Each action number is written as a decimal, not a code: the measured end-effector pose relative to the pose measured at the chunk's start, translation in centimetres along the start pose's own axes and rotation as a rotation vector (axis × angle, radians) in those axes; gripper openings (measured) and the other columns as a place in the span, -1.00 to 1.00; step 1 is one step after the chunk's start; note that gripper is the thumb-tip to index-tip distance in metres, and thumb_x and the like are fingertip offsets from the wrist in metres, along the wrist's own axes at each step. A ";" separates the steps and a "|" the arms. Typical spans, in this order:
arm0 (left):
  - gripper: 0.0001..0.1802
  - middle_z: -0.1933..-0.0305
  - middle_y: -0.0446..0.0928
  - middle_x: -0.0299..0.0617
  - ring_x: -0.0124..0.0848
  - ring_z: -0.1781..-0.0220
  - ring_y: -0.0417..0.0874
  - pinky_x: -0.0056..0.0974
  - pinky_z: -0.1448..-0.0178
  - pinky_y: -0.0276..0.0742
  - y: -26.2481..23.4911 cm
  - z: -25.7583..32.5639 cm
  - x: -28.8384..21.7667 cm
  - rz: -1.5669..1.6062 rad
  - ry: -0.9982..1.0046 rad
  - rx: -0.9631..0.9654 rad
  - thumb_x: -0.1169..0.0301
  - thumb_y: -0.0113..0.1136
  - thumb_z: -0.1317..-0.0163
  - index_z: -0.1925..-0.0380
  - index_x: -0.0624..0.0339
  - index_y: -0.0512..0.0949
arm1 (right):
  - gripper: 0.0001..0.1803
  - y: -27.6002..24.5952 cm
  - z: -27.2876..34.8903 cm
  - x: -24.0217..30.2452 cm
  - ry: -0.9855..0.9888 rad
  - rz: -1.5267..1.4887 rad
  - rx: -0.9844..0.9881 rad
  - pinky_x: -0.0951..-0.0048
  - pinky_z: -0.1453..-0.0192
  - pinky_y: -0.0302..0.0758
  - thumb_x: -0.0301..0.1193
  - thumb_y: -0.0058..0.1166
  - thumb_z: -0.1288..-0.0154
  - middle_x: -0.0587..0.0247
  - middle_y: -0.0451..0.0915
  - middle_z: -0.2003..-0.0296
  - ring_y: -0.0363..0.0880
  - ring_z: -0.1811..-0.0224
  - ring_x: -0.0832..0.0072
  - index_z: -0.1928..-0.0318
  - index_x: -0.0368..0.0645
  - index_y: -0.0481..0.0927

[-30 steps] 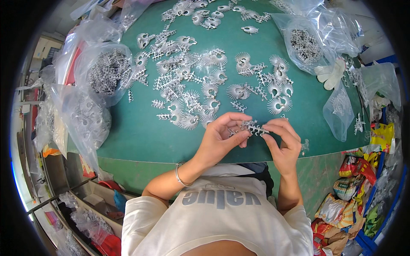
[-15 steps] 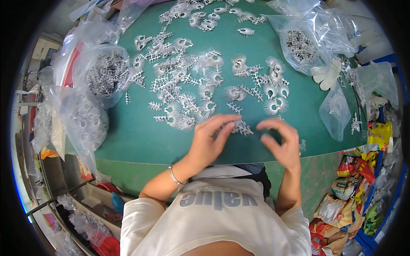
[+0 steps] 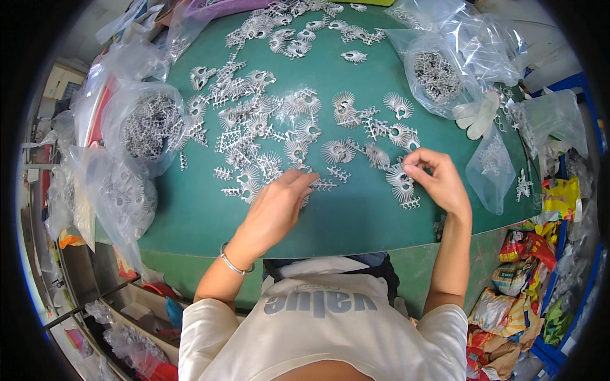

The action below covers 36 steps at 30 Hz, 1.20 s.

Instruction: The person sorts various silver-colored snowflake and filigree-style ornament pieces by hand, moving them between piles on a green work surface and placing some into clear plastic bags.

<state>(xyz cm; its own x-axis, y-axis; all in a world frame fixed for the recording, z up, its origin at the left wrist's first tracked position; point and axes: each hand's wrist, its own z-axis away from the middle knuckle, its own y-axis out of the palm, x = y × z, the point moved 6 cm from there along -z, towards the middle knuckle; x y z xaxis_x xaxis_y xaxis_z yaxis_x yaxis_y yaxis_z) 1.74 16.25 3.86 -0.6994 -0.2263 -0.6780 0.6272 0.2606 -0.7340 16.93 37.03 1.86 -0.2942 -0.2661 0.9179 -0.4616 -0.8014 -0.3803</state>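
Left hand reaches palm down to the near edge of the scattered grey pieces, its fingers close together beside a toothed strip; whether it pinches anything underneath, the view does not tell. Right hand is curled, thumb and forefinger drawn near each other at the edge of a spiked ring; whether the tips grip the ring or only brush it cannot be told.

Strip and ring both lie on the green tabletop, among many of the same 2 shapes; a clear bag at the left holds more grey pieces, and a white glove lies at the right.

By their thin, openwork look, the pieces should be light and fairly stiff; the fine spokes seem liable to bend or snag on each other, so the ring is probably best taken by the solid band around its hole, and the strip along its spine; slipping seems unlikely with so many edges to catch a fingertip.
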 end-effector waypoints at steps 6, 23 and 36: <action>-0.73 0.12 0.45 -0.02 0.01 0.22 0.52 -0.10 0.17 0.46 -0.8 -1.9 -0.8 -0.050 0.094 0.005 0.62 0.04 -0.12 0.13 0.25 0.47 | -0.94 -0.9 -0.2 -0.4 0.048 -0.301 -0.058 0.67 0.33 0.35 -0.53 0.02 -0.27 0.40 0.51 0.49 0.47 0.42 0.70 0.34 -0.28 0.48; -0.70 0.08 0.39 -0.10 -0.20 -0.06 0.34 -0.16 -0.01 0.22 7.9 -9.6 -3.9 -0.363 0.318 0.181 0.42 0.21 -0.04 0.20 0.28 0.48 | -0.82 -3.8 1.9 -3.3 0.122 -0.075 -0.308 0.66 0.52 0.16 -0.47 0.15 -0.17 0.52 0.37 0.60 0.20 0.58 0.77 0.20 -0.25 0.56; -0.76 0.18 0.56 0.05 -0.26 0.19 0.64 -0.32 0.11 0.59 4.9 -8.8 1.0 1.208 -0.354 0.053 0.40 -0.20 -0.39 0.18 0.34 0.42 | -0.71 -0.8 1.3 -1.4 0.074 0.546 -0.232 0.31 0.54 0.30 -0.40 0.35 0.09 0.16 0.43 0.69 0.42 0.65 0.27 0.42 -0.26 0.50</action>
<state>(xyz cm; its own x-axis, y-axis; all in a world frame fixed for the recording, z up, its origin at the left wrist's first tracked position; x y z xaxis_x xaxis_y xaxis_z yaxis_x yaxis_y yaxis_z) 1.11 25.55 -0.06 0.4539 -0.1106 -0.8841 0.8199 0.4403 0.3659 18.79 37.35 1.07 -0.5942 -0.5622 0.5752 -0.3950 -0.4190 -0.8176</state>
